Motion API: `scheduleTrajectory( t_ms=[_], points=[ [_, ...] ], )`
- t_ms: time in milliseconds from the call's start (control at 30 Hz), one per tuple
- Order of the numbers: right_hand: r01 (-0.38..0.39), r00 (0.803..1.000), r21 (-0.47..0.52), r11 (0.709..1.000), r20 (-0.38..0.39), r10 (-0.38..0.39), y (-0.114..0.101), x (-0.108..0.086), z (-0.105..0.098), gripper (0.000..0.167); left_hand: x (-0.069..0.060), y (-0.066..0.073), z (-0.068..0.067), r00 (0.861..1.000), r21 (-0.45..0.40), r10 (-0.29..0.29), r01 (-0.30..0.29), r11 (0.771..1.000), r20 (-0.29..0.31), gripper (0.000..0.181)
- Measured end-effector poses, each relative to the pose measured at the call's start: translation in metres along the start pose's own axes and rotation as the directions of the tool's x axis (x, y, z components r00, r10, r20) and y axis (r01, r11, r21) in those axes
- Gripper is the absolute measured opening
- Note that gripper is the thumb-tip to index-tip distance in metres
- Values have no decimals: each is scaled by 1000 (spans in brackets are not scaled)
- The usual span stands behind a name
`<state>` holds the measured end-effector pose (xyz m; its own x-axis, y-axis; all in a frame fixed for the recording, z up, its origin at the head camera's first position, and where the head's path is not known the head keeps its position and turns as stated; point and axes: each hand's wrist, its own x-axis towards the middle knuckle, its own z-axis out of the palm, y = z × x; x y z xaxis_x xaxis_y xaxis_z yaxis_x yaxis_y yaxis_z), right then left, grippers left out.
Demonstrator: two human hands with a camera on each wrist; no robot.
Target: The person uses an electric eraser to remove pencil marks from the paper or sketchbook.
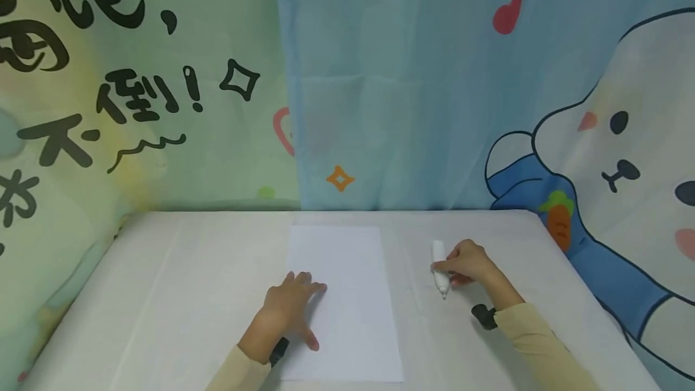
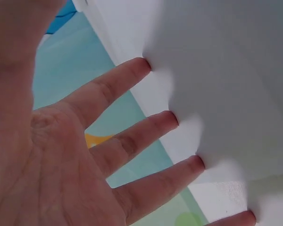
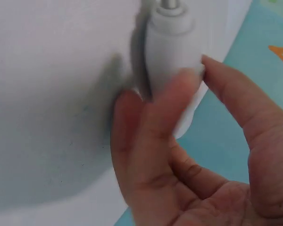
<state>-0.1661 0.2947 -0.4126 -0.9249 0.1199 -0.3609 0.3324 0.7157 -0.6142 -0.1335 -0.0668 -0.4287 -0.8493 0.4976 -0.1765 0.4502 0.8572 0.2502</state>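
A white sheet of paper lies flat on the table. My left hand rests on its left side with fingers spread; in the left wrist view the straight fingertips touch the white surface. To the right of the sheet, my right hand pinches a white correction pen between thumb and fingers. The pen's metal tip points toward the front of the table. Up close in the right wrist view, the pen's rounded body shows between the thumb and a blurred finger, and its far end is partly hidden.
A white cloth covers the table. Behind it hangs a printed curtain in green and blue, with a cartoon figure at the right. Each wrist wears a small dark device.
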Motion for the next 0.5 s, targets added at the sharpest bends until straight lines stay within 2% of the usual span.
scheduleTrajectory(
  t_ms=[233,500],
  points=[
    [52,997,-159,986,-55,-61,-6,4,4,36,5,1,1,1000,12,-11,12,1000,-6,107],
    [34,997,-228,973,-59,-49,-16,7,5,39,8,-3,3,999,-21,-33,33,999,20,106]
  ],
)
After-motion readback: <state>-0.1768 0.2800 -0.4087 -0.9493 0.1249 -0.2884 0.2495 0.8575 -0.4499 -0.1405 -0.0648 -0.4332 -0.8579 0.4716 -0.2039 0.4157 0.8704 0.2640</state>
